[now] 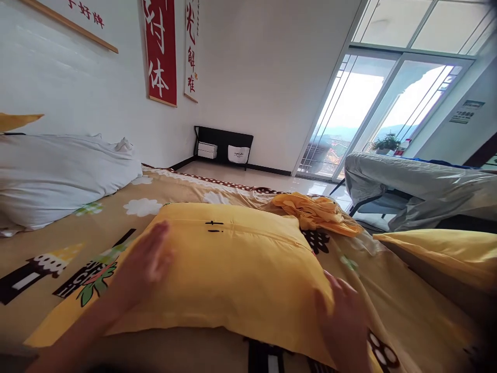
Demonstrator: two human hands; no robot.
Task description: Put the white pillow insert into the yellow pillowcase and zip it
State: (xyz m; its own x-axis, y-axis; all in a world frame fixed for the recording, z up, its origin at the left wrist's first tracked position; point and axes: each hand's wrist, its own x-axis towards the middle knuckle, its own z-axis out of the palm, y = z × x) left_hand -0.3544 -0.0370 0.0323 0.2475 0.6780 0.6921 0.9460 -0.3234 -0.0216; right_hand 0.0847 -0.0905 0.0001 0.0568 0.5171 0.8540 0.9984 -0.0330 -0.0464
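A yellow pillow (233, 269) lies in front of me on the patterned bed sheet (384, 305), plump, with a seam across its upper part and small black marks near the top. My left hand (149, 256), smeared by motion, is at the pillow's left side with its fingers stretched out. At the right edge of the pillow is my right hand (344, 311), also blurred, its fingers extended along the side. Neither hand is seen gripping the fabric. A yellow flap with a green leaf print (93, 290) spreads out beneath my left forearm.
Crumpled orange cloth (314, 210) lies beyond the pillow. A white pillow (58, 178) rests on the left, another yellow pillow (446, 248) on the right. Past the bed stand a plastic-covered table (419, 173), a low black rack (221, 137) and glass doors (361, 109).
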